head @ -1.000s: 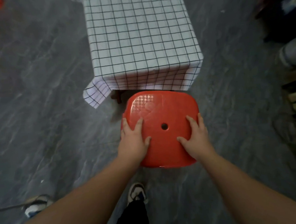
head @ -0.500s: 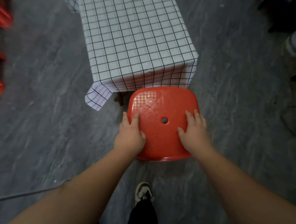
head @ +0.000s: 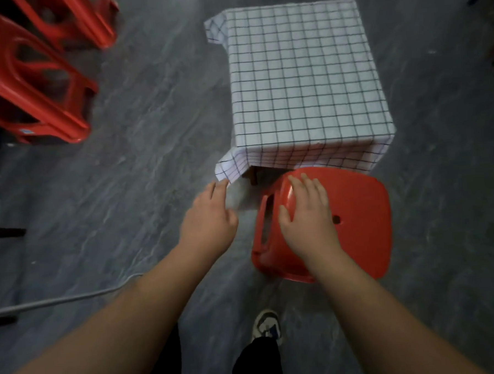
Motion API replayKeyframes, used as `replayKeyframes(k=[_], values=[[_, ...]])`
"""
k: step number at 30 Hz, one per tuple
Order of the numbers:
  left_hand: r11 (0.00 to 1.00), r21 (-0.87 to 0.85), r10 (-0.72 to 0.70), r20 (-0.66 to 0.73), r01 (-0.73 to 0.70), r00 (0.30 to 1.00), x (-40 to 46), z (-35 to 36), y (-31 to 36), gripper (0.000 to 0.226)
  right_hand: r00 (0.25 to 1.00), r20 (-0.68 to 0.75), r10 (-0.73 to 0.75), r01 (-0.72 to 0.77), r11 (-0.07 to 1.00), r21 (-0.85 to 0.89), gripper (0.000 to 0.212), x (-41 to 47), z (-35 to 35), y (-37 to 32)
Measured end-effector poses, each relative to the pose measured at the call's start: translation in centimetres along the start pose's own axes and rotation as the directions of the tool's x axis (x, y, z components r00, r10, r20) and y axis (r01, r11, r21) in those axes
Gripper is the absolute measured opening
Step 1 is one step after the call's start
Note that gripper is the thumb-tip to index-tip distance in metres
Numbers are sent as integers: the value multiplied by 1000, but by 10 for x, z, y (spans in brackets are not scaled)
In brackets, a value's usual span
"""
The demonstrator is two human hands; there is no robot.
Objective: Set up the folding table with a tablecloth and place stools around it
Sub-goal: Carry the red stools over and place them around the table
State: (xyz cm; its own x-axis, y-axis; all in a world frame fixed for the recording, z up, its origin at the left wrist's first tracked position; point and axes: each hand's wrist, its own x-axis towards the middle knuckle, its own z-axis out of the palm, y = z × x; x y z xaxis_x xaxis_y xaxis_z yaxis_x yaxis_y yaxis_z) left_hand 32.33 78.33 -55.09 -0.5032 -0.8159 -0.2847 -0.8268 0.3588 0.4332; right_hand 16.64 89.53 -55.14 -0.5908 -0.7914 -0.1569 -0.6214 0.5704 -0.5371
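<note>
Head view showing the red stool (head: 356,218) sitting on the floor, right up against the near end of the table — its far edge tucking just under the checked tablecloth (head: 303,78). Right hand (head: 307,215) lying flat on the seat's left part, fingers straight, gripping nothing. Left hand (head: 210,217) hanging loose beside the stool, fingertips near the cloth's drooping corner. More red stools (head: 28,84) waiting far off to the left — nearer the left hand.
</note>
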Motion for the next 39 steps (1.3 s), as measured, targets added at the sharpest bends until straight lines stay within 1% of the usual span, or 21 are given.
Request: replayKeyframes(k=[5, 8, 10, 13, 17, 21, 25, 31, 35, 39], values=[[996, 4, -84, -62, 84, 995, 16, -49, -90, 66, 991, 89, -96, 100, 994, -46, 68, 21, 46, -90], [992, 24, -122, -90, 125, 988, 27, -84, -154, 66, 976, 133, -172, 183, 980, -74, 66, 40, 83, -159], [989, 68, -121, -109, 129, 987, 34, -102, -182, 66, 970, 156, -187, 203, 974, -99, 64, 51, 101, -194], [972, 103, -198, -141, 214, 970, 44, -146, -260, 67, 940, 204, -275, 306, 942, -140, 66, 67, 147, -278], [943, 68, -310, -165, 325, 936, 55, -204, -358, 70, 900, 262, -348, 400, 899, -180, 68, 86, 192, -386], [918, 7, -389, -185, 397, 902, 64, -276, -419, 71, 878, 305, -370, 436, 879, -191, 69, 106, 209, -480], [916, -29, -395, -236, 400, 888, 71, -366, -442, 70, 865, 299, -402, 461, 873, -160, 70, 121, 192, -567], [911, -26, -401, -277, 411, 873, 73, -494, -435, 71, 847, 301, -439, 493, 860, -131, 69, 130, 133, -666], [893, -68, -444, -287, 444, 849, 82, -548, -427, 71, 845, 284, -454, 497, 862, -99, 70, 154, 105, -702], [874, -103, -483, -304, 475, 821, 111, -573, -436, 69, 818, 294, -494, 536, 840, -80, 71, 202, 103, -725]])
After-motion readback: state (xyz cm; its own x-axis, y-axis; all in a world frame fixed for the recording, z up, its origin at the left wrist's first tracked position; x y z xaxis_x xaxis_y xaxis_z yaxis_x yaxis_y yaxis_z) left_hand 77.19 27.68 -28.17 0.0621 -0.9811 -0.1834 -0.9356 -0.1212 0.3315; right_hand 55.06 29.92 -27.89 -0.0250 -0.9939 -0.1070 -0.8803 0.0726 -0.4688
